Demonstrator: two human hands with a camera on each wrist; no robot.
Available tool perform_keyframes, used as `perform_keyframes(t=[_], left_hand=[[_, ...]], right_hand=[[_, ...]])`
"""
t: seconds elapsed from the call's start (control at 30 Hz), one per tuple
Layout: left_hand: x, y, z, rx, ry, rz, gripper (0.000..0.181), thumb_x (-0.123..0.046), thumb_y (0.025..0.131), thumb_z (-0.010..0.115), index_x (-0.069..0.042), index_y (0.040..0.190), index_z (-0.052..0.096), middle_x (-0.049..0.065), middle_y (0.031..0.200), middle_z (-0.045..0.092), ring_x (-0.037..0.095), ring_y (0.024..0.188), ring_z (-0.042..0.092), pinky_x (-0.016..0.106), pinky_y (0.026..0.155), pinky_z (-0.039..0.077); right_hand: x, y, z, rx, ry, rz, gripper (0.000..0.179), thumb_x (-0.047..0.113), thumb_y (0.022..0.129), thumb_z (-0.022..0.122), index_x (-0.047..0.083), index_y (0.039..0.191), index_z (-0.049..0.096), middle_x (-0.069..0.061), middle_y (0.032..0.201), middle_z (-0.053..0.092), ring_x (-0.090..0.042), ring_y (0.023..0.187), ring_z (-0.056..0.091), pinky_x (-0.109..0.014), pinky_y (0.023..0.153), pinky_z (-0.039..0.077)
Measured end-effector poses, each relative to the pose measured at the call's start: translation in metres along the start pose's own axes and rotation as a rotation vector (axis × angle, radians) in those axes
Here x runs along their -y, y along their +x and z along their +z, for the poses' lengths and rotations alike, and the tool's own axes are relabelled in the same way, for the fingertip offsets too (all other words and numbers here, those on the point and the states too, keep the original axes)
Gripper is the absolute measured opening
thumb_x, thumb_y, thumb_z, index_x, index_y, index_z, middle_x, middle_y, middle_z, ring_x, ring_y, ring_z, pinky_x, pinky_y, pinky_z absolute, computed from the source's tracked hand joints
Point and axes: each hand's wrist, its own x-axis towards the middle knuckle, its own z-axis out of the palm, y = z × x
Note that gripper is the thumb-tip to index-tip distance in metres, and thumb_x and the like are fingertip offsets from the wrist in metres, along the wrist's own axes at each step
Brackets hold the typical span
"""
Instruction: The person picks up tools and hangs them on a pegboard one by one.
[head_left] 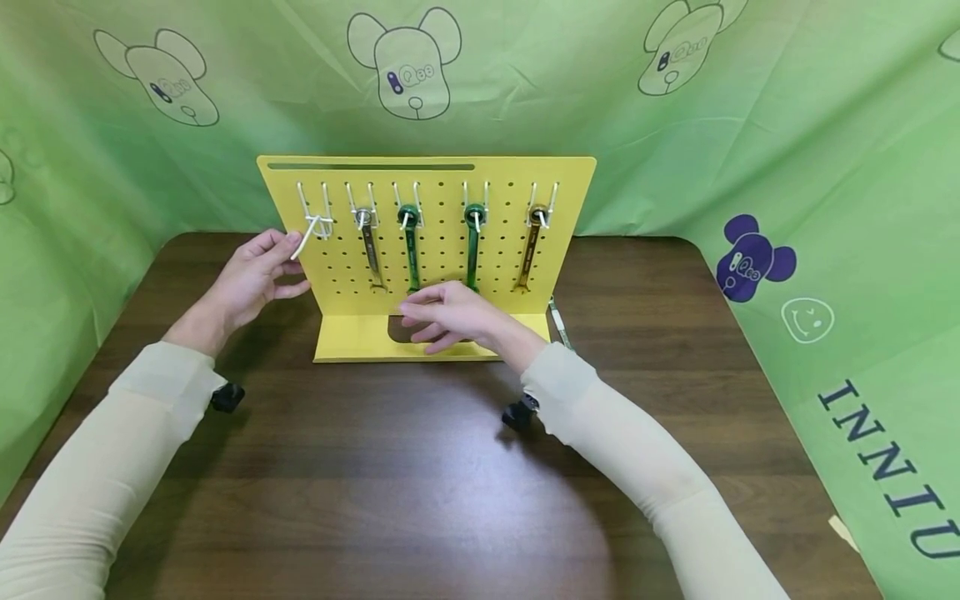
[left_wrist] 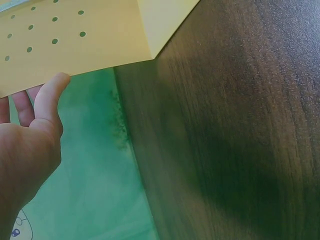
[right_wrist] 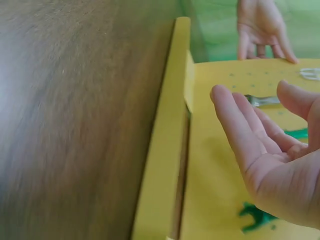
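A yellow pegboard stand [head_left: 495, 300] stands upright on the table. From its white hooks hang a silver wrench [head_left: 370, 246], a green wrench [head_left: 412, 250], a second green wrench [head_left: 472, 250] and a bronze-coloured wrench [head_left: 530, 250]. The leftmost hook [head_left: 307, 233] carries no wrench. At the board's left edge my left hand [head_left: 251, 275] grips it, thumb in front and some fingers hidden behind. My right hand [head_left: 453, 317] hovers before the board's lower middle, palm turned left, fingers loosely extended with nothing in them. It covers the lower ends of the green wrenches in the head view.
A dark wood table [head_left: 420, 467] lies underneath. Behind and at the sides hangs a green printed cloth [head_left: 525, 75]. Some thin light-coloured item [head_left: 558, 321] lies by the board's right side; its kind is unclear. The base has a cutout [head_left: 397, 329].
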Motion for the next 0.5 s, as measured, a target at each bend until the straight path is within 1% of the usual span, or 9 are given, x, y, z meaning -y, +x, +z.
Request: perform_keyframes(t=[0.17,0.27,0.4,0.5], left_hand=[[0.0,0.0,-0.001,0.001,-0.007,0.002,0.023,-0.029,0.1,0.066,-0.008,0.091,0.062,0.002,0.103,0.062,0.018,0.091,0.063,0.039,0.084,0.062],[0.0,0.0,-0.001,0.0,-0.006,0.001,0.023,-0.029,0.1,0.066,-0.008,0.091,0.061,0.002,0.103,0.062,0.018,0.091,0.063,0.039,0.084,0.062],[0.001,0.0,-0.001,-0.003,0.007,-0.001,0.025,-0.031,0.1,0.066,-0.008,0.092,0.061,0.002,0.104,0.062,0.018,0.091,0.063,0.039,0.084,0.062],[0.001,0.0,-0.001,0.001,0.008,0.0,0.025,-0.031,0.1,0.066,-0.007,0.092,0.061,0.002,0.104,0.063,0.018,0.092,0.063,0.038,0.083,0.063]], right_hand=[[0.005,-0.025,-0.018,0.003,-0.054,-0.037,0.052,0.028,0.101,0.067,0.002,0.144,0.051,-0.021,0.13,0.065,-0.041,0.112,0.066,-0.048,0.085,0.061],[0.008,-0.044,-0.033,-0.017,-0.093,-0.061,0.052,0.026,0.101,0.067,0.001,0.144,0.052,-0.023,0.129,0.064,-0.044,0.113,0.065,-0.051,0.086,0.061],[0.006,-0.068,-0.057,-0.091,-0.171,-0.076,0.05,0.027,0.1,0.069,0.001,0.14,0.056,-0.023,0.126,0.066,-0.044,0.11,0.066,-0.048,0.083,0.062],[0.0,-0.083,-0.08,-0.152,-0.21,-0.077,0.05,0.027,0.098,0.071,0.001,0.139,0.057,-0.025,0.128,0.064,-0.044,0.109,0.066,-0.047,0.081,0.063]])
